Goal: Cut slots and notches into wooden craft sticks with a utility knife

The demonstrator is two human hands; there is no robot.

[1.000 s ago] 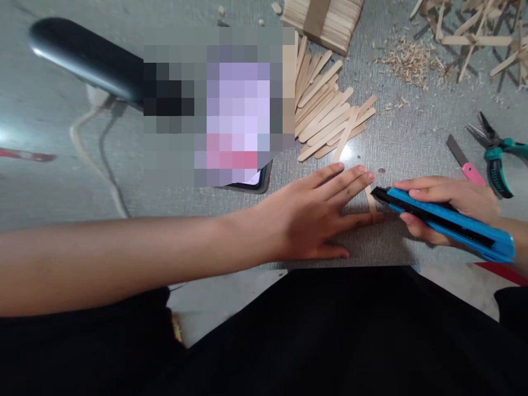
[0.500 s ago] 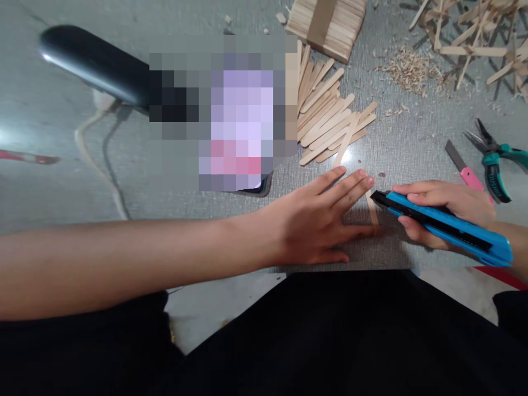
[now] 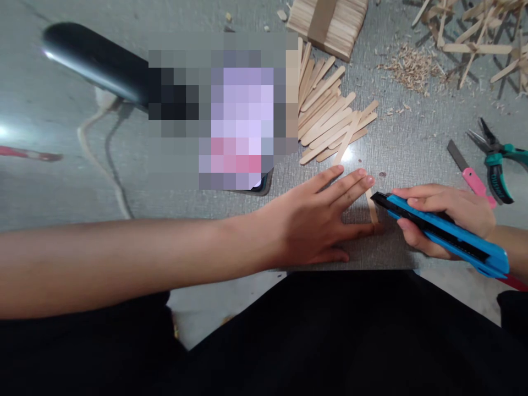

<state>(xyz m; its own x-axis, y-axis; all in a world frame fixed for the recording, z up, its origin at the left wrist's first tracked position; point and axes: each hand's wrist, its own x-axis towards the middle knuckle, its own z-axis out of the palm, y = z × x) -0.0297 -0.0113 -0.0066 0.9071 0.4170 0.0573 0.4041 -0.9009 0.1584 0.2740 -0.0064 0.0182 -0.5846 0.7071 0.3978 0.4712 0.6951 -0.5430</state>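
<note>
My left hand (image 3: 317,217) lies flat on the table with its fingers spread. Two of its fingers press a wooden craft stick (image 3: 372,207) down near the table's front edge. In my right hand (image 3: 449,212) is a blue utility knife (image 3: 457,236), its black tip pointing left at the stick's right side. Whether the blade touches the wood I cannot tell. Just beyond my left fingertips another craft stick (image 3: 345,144) slants up to a loose pile of craft sticks (image 3: 325,121).
Right of my right hand lie a pink-handled knife (image 3: 474,181) and teal pliers (image 3: 497,165). Wood shavings (image 3: 412,66) and a stick structure (image 3: 474,47) are farther back. A banded stick bundle (image 3: 342,27), a partly blurred phone (image 3: 259,184) and a black device with cable (image 3: 94,60) stand left of them.
The rear end of the utility knife has swung slightly towards me while its tip stays by the stick. My left hand holds its place; the whole view has shifted a little.
</note>
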